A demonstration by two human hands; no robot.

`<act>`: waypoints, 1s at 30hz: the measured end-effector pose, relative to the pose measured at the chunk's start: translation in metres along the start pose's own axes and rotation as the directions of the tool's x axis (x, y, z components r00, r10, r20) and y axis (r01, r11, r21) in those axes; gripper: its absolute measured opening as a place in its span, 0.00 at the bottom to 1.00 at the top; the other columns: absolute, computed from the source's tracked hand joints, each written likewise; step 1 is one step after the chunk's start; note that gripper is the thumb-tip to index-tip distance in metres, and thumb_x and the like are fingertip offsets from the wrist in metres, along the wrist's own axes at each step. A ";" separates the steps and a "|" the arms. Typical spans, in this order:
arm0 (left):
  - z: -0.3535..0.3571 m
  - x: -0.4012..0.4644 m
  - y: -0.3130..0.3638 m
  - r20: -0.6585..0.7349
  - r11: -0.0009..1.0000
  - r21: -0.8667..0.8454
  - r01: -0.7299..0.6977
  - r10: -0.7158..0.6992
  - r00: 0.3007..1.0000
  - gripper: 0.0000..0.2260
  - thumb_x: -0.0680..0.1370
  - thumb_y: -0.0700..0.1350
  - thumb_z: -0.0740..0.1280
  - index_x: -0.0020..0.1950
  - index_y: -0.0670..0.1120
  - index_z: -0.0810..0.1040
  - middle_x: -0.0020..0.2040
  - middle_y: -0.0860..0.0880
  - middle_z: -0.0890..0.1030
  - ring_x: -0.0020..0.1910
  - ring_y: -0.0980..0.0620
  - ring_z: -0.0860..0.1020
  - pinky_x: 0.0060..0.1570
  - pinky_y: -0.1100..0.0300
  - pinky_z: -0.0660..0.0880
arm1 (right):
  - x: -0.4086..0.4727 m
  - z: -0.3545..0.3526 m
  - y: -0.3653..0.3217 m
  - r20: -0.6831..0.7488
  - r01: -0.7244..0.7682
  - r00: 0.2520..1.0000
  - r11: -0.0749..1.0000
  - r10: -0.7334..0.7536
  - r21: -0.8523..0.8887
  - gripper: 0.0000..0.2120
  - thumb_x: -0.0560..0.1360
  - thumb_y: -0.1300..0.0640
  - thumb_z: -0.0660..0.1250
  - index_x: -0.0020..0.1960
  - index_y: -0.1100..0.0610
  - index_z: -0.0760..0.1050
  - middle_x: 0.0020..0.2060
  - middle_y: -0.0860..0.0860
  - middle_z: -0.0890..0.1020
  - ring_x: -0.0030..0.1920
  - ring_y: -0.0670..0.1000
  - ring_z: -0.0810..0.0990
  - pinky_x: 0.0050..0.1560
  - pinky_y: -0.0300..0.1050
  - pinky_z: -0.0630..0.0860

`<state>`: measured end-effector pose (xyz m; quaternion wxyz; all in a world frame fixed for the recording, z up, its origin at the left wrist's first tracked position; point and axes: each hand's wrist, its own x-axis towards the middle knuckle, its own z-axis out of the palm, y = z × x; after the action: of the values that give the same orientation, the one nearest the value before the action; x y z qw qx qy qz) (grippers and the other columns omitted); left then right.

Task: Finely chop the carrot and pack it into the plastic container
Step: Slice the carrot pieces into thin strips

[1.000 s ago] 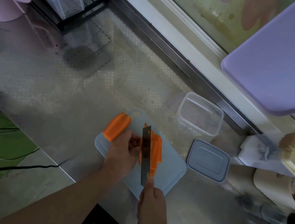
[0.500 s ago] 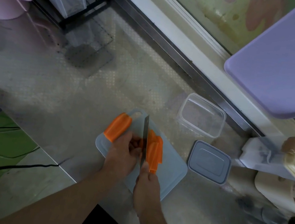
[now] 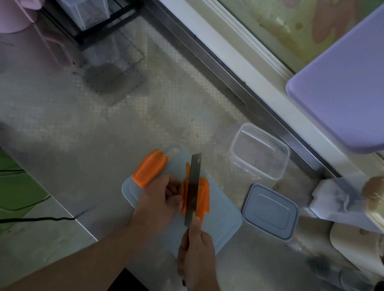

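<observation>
Left hand (image 3: 159, 201) fingers (image 3: 174, 191) curl, seemingly clamped, on carrot strips (image 3: 186, 195) beside knife (image 3: 193, 186).

We counted one pale blue cutting board (image 3: 220, 223), one knife (image 3: 193, 186), one whole carrot half (image 3: 149, 171), one cluster of carrot strips (image 3: 203, 196), one clear plastic container (image 3: 258, 152), one grey lid (image 3: 270, 211), two hands, the left hand (image 3: 159, 203), the right hand (image 3: 197, 256).
</observation>
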<state>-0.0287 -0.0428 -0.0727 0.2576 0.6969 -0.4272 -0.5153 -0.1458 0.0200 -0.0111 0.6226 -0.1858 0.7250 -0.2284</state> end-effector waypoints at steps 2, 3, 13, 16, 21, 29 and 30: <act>-0.001 0.000 -0.001 0.006 1.000 0.003 0.002 -0.002 1.000 0.13 0.78 0.36 0.71 0.49 0.54 0.77 0.42 0.53 0.80 0.41 0.63 0.77 0.41 0.73 0.71 | -0.003 -0.002 0.003 0.028 -0.006 1.000 1.000 0.006 -0.001 0.25 0.85 0.41 0.54 0.33 0.52 0.63 0.24 0.47 0.63 0.22 0.46 0.58 0.22 0.36 0.57; -0.001 0.000 0.000 0.009 1.000 0.004 0.000 0.000 1.000 0.13 0.78 0.36 0.72 0.49 0.54 0.77 0.42 0.53 0.80 0.41 0.63 0.77 0.41 0.73 0.72 | -0.002 -0.002 0.003 0.032 -0.014 0.999 1.000 0.014 -0.008 0.25 0.84 0.41 0.54 0.33 0.52 0.63 0.24 0.47 0.63 0.22 0.46 0.58 0.22 0.36 0.57; 0.000 -0.021 -0.007 0.051 0.955 0.217 -0.204 0.197 0.979 0.05 0.85 0.44 0.65 0.58 0.53 0.75 0.58 0.57 0.70 0.51 0.60 0.75 0.48 0.65 0.72 | 0.009 -0.006 0.001 0.161 -0.154 0.976 0.987 0.146 0.037 0.27 0.82 0.33 0.53 0.33 0.51 0.62 0.25 0.49 0.60 0.23 0.48 0.55 0.24 0.37 0.54; 0.001 -0.017 -0.007 0.058 0.929 0.283 -0.239 0.232 0.971 0.05 0.84 0.44 0.65 0.60 0.51 0.75 0.59 0.55 0.71 0.54 0.59 0.72 0.52 0.62 0.72 | 0.010 -0.012 -0.001 0.139 -0.131 0.982 0.991 0.127 0.018 0.27 0.82 0.33 0.53 0.33 0.51 0.61 0.26 0.50 0.60 0.25 0.48 0.54 0.26 0.38 0.53; 0.000 -0.003 -0.005 -0.003 0.935 0.285 -0.212 0.223 0.975 0.03 0.83 0.42 0.67 0.56 0.47 0.78 0.56 0.51 0.72 0.49 0.53 0.74 0.55 0.53 0.76 | 0.008 -0.018 -0.002 0.101 -0.104 0.989 0.994 0.106 -0.031 0.27 0.81 0.33 0.54 0.32 0.51 0.63 0.25 0.50 0.61 0.24 0.48 0.56 0.25 0.37 0.54; -0.006 -0.009 -0.008 -0.008 0.976 0.168 -0.139 0.143 0.990 0.03 0.83 0.44 0.67 0.56 0.50 0.78 0.54 0.53 0.75 0.50 0.54 0.78 0.56 0.51 0.77 | 0.002 -0.008 0.003 0.102 -0.109 0.989 0.994 0.111 -0.032 0.27 0.83 0.36 0.54 0.31 0.51 0.62 0.24 0.49 0.62 0.22 0.48 0.57 0.24 0.36 0.55; -0.006 -0.010 -0.008 -0.009 0.981 0.144 -0.132 0.134 0.991 0.02 0.82 0.46 0.67 0.54 0.52 0.78 0.52 0.53 0.77 0.48 0.55 0.79 0.54 0.50 0.78 | 0.002 -0.008 0.005 0.091 -0.098 0.991 0.994 0.102 -0.055 0.27 0.83 0.37 0.54 0.31 0.51 0.62 0.24 0.49 0.61 0.22 0.48 0.57 0.24 0.36 0.56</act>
<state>-0.0214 -0.0311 -0.0718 0.2446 0.6883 -0.5063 -0.4584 -0.1534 0.0235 -0.0144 0.6618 -0.1754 0.7089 -0.1697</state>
